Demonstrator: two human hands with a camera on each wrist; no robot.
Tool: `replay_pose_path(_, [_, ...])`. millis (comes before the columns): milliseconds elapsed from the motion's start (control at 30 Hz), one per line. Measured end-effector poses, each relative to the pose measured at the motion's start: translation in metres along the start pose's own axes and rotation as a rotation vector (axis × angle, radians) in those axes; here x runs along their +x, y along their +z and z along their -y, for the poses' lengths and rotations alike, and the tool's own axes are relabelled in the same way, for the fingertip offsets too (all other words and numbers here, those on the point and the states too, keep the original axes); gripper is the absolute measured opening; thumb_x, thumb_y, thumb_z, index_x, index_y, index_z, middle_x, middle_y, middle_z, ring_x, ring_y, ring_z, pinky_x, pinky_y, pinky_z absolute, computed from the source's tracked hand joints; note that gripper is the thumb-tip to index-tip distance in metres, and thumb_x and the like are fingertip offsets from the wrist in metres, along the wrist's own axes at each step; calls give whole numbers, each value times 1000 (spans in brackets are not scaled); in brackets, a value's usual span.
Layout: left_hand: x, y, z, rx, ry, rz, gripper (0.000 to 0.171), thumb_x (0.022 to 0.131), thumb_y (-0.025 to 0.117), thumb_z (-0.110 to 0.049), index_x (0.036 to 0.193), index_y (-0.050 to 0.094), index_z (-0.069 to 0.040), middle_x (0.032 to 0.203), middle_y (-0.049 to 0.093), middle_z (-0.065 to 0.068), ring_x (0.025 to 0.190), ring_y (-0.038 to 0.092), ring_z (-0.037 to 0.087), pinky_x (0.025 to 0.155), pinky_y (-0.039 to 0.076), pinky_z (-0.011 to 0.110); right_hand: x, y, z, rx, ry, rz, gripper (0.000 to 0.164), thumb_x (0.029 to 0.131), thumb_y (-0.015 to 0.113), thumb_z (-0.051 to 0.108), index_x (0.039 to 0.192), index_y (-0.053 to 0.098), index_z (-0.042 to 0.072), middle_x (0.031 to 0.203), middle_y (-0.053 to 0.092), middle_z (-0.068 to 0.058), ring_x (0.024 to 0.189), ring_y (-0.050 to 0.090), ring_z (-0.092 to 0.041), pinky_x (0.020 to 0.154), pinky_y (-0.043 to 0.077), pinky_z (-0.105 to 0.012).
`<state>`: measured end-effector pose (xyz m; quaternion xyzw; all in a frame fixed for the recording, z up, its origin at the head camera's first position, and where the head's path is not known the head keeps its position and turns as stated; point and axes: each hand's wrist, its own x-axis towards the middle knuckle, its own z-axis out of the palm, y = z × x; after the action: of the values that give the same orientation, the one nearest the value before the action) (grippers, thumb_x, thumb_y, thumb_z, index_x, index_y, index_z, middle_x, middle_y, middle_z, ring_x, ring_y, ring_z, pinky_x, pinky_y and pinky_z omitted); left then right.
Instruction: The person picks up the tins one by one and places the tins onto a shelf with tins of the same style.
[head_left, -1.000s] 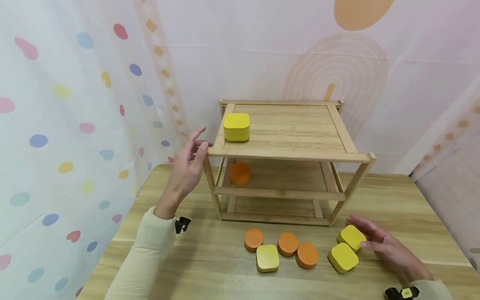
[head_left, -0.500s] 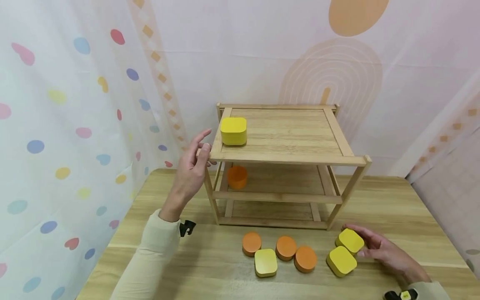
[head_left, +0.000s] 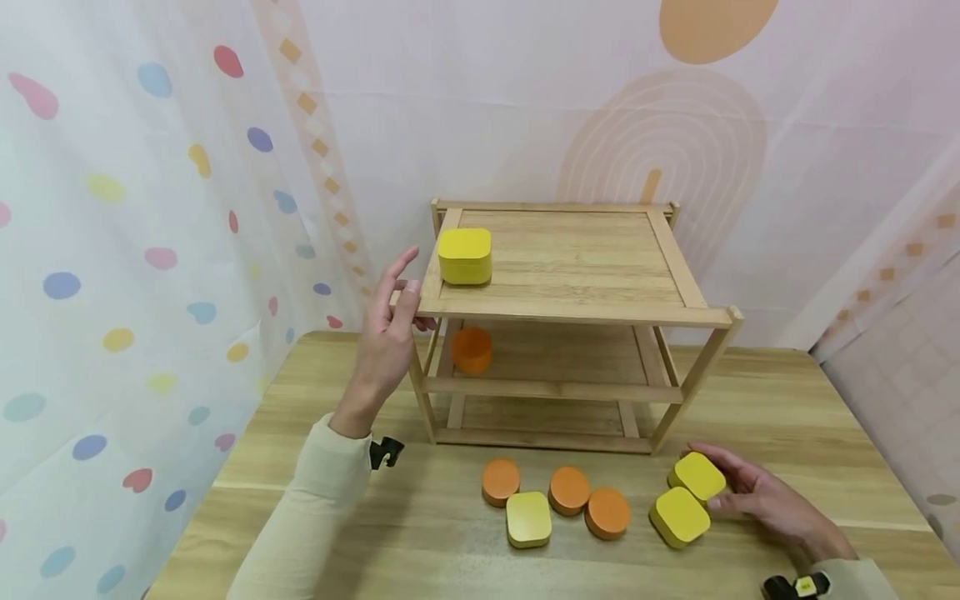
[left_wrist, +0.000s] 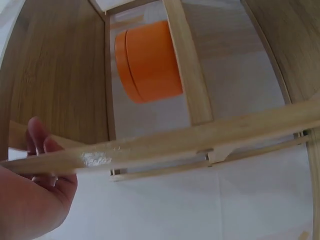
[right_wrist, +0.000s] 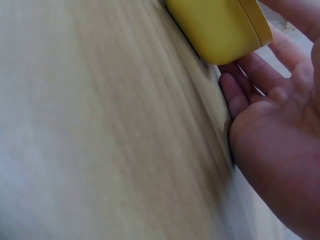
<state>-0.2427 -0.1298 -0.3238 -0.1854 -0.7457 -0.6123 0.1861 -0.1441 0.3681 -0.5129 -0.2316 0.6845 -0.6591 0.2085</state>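
Note:
My left hand (head_left: 387, 337) grips the front left corner of a wooden three-tier rack (head_left: 570, 313), fingers curled behind its post in the left wrist view. On the top shelf near that hand stands a yellow rounded-square box (head_left: 465, 257) with a lid. An orange round box (head_left: 472, 350) sits on the middle shelf's left side. My right hand (head_left: 772, 502) holds a yellow rounded-square box (head_left: 697, 476) on the table, thumb on its near side and fingers round the far side. Another yellow box (head_left: 679, 517) stands right against it, nearer the front.
Before the rack, three orange round boxes (head_left: 568, 490) and a pale-topped yellow box (head_left: 528, 519) stand in a cluster on the wooden table (head_left: 315, 517). A patterned curtain (head_left: 495, 100) hangs behind the rack and along the left.
My left hand has closed round the rack's corner from beside it. The right hand has drawn in against the yellow box, its thumb now at the near side. The boxes keep their places.

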Motion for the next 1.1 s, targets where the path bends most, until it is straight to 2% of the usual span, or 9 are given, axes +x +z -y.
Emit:
replay_pose_path(67, [0,2,0,-40,16,-22,43,106,40,-25,148,42,-32,96,50,7,64,59,21,66,54,33,1,0,0,-17,-20,7,67,94,53,-10,150,16,-11,146,48,10,125,50,0,101,42,-18])
replay_pose_path(133, [0,5,2,-78,33,-48,43,106,40,-22,148,44,-31,82,49,7,60,57,21,63,53,33,1,0,0,-25,-30,9,67,94,54,-9,150,17,-12,147,47,11,125,50,0,100,43,-18])
replay_pose_path(267, [0,10,6,-129,60,-95,42,105,40,-22,146,47,-27,60,46,6,52,51,20,54,49,32,2,1,0,-6,-16,10,68,94,54,-9,151,18,-9,149,45,12,127,49,0,101,42,-17])
replay_pose_path(333, [-1,12,8,-143,65,-114,41,105,40,-21,145,49,-25,54,47,5,47,49,19,49,46,31,2,1,0,10,-10,17,68,94,53,-10,152,17,-8,150,44,13,128,49,0,101,42,-18])
replay_pose_path(600, [-2,19,9,-158,91,-145,40,103,38,-15,140,54,-16,49,37,-2,39,35,15,40,32,23,-1,3,-1,36,-42,30,66,93,49,-14,151,18,-9,150,45,10,128,50,-2,101,43,-18])
replay_pose_path(800, [-2,21,10,-154,120,-172,36,103,38,-12,135,54,-9,55,41,-2,41,30,12,40,27,22,-2,6,-1,20,-51,2,64,93,49,-15,151,20,-10,148,47,7,126,51,-3,100,44,-19])
replay_pose_path(1100, [-2,18,10,-119,130,-171,41,103,38,-17,139,52,-5,50,41,3,40,31,16,41,29,24,0,7,0,-61,-20,-55,63,94,53,-11,149,21,-12,143,51,15,123,52,1,98,45,-18])
